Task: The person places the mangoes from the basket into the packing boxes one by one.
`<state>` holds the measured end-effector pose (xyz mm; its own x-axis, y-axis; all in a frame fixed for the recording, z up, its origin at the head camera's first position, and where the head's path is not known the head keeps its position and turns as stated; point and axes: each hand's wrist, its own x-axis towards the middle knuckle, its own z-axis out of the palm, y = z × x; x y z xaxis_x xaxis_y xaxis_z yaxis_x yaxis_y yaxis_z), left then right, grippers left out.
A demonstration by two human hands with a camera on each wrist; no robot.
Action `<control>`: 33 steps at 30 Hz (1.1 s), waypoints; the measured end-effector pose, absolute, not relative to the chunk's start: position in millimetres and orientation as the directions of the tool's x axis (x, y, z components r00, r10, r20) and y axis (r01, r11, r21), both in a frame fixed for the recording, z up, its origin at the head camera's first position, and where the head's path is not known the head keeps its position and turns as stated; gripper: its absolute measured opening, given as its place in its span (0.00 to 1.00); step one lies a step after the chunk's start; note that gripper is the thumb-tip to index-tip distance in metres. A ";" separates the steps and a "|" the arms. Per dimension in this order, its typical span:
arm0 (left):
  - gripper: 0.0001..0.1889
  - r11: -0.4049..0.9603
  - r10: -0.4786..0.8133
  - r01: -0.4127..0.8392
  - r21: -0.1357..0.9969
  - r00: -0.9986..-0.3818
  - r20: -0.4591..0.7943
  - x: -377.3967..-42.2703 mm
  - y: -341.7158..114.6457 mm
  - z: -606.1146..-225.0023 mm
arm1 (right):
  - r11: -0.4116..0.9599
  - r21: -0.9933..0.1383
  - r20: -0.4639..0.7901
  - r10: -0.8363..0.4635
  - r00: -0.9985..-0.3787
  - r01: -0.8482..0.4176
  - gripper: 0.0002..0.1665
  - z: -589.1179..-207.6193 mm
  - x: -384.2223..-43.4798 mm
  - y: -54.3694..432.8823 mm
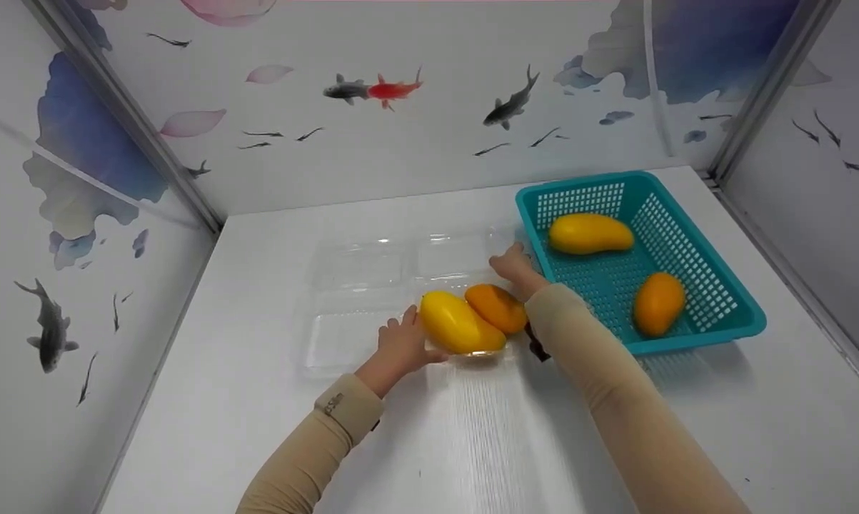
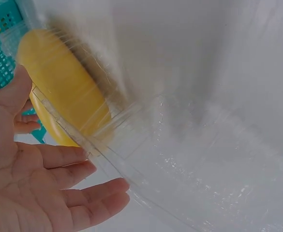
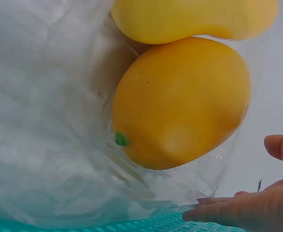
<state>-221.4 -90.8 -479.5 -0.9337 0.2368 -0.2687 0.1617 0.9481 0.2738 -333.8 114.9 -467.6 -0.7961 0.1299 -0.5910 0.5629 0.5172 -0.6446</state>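
A clear plastic container (image 1: pixel 358 343) with several compartments lies on the table. In its near right compartment a yellow mango (image 1: pixel 456 323) and an orange mango (image 1: pixel 497 308) sit side by side, touching. My left hand (image 1: pixel 400 346) is at the near edge, just left of the yellow mango; in the left wrist view its fingers (image 2: pixel 68 159) are spread loosely along the clear rim. Between container and basket, my right hand (image 1: pixel 516 270) is at the container's right side. The right wrist view shows its fingers (image 3: pixel 228 212) extended against the plastic edge, below the orange mango.
A teal basket (image 1: pixel 715 334) stands at the right, close to the container. Inside it are a yellow mango (image 1: pixel 590 233) and an orange mango (image 1: pixel 659 304), lying apart. Printed walls (image 1: pixel 429 157) enclose the white table (image 1: pixel 258 285) at the back and sides.
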 end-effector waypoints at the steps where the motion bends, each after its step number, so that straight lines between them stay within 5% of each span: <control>1: 0.47 0.949 0.233 0.158 0.273 -0.934 -0.272 -221.3 -92.2 -479.2 | 0.508 -0.651 -0.592 0.125 -0.796 0.564 0.46 -468.3 -334.5 114.6; 14: 0.48 0.956 0.216 0.140 0.258 -0.930 -0.297 -223.0 -107.3 -477.6 | 0.507 -0.711 -0.522 0.085 -0.849 0.488 0.44 -472.5 -335.9 111.4; 23: 0.48 0.954 0.229 0.159 0.254 -0.933 -0.277 -223.7 -107.8 -475.7 | 0.369 -0.866 -0.305 0.147 -0.941 0.338 0.41 -469.8 -340.7 115.2; 33: 0.48 0.953 0.214 0.136 0.271 -0.936 -0.280 -224.6 -109.1 -477.8 | 0.296 -0.878 -0.332 0.188 -0.924 0.375 0.43 -464.4 -340.6 115.9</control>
<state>-224.6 -109.1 -477.8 -0.9358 0.2135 -0.2804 0.1363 0.9530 0.2706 -340.6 115.9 -464.4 -0.9244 0.1882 -0.3318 0.3755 0.2955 -0.8784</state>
